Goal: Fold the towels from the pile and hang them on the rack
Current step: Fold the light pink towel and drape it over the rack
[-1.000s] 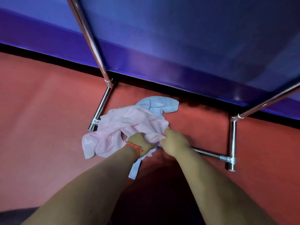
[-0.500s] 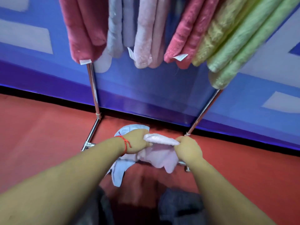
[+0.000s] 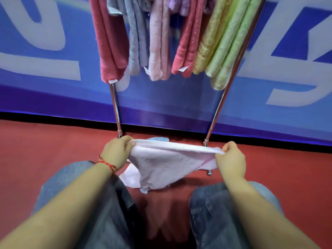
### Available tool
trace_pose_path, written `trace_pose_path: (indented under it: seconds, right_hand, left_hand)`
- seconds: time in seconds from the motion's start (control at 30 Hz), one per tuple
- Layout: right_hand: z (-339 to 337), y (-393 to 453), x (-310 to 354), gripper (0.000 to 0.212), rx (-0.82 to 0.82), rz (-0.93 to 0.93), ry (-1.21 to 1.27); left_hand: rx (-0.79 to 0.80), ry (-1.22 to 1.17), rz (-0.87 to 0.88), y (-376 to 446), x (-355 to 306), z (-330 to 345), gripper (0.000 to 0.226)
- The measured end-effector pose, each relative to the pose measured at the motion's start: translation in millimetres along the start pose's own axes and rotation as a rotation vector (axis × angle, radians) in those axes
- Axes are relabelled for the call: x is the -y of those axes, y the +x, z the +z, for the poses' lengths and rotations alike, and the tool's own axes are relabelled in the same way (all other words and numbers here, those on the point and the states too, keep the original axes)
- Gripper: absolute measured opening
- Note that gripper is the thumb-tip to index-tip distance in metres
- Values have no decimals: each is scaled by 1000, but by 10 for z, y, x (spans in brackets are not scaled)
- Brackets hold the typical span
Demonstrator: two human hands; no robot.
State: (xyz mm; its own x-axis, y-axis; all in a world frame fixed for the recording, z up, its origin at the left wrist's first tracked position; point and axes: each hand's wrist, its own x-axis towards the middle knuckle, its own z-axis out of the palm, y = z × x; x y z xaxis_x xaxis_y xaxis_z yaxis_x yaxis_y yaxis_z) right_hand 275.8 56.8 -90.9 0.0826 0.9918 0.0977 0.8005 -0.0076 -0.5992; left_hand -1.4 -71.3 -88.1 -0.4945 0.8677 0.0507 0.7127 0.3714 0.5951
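- Left hand (image 3: 116,151): fingers curled and clamped on the left corner of the pink towel (image 3: 161,169). A red thread (image 3: 107,165) circles the wrist.
- Right hand (image 3: 230,159): fingers curled and clamped on the right corner of the same towel.
- Pink towel: held off the floor (image 3: 45,150) between the two hands, top edge stretched nearly straight from one grip to the other. The rest sags below that edge to a loose point near the knees.
- Blue towel (image 3: 158,139): lies on the floor behind and under the pink towel; one part shows above the stretched edge, a small tip below the hanging point.
- Rack (image 3: 115,108): two chrome uprights stand on the floor just beyond the hands, against the blue wall (image 3: 36,51) with white lettering.
- Hung towels (image 3: 158,42): folded and draped side by side across the top of the rack, from left to right dark pink, grey, pale pink, red-pink, yellow and green. White tags show at several lower ends.
- Jeans (image 3: 212,212): both legs of the person fill the lower frame, under the forearms.
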Motion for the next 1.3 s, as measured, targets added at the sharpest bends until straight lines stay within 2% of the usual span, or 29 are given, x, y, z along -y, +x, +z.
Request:
trace_pose_path:
  seconds: [0.1,0.23,0.37,0.43,0.5,0.7,0.8,0.83,0.9,0.97,1.07,1.17,1.3]
  right_hand:
    - [-93,-138,-113,30,6,-47,-103]
    - [-129,-311,-191,32,182,-70,47]
    - [-97,-451,-138,37,378,117,350]
    - [-82,-488,-97,29,456,222,486]
    - [-83,-544,-91,21,499,284,602]
    - [-57,-738,77,15,545,232,780]
    - [-2,-812,168,7,584,243,758]
    - [12,-841,211,2,616,261,765]
    - [50,-881,285,10,677,305,809]
    - [90,-893,351,17,666,317,863]
    - [130,-873,409,22,614,248,882]
    - [141,-836,389,19,646,202,850]
    - [169,-816,318,22,691,0,724]
  left_hand:
    - [-88,-133,-72,-149,122,-117,19]
    - [-108,-444,-198,-354,146,-167,21]
    - [-90,-867,-426,-492,123,-9,27]
    - [-76,-1046,-540,-510,82,69,15]
    - [-21,-1140,-623,-523,38,153,20]
    - [47,-1156,-568,-560,-141,342,22]
    - [126,-1062,-486,-565,-206,477,36]
    - [156,-1038,-479,-560,-235,516,34]
    - [212,-1049,-473,-575,-385,585,14]
    - [286,-1064,-447,-587,-521,676,12]
    - [347,-1097,-390,-582,-623,782,15]
    - [353,-1172,-390,-514,-623,784,15]
    - [427,-1241,-388,-401,-540,732,17]
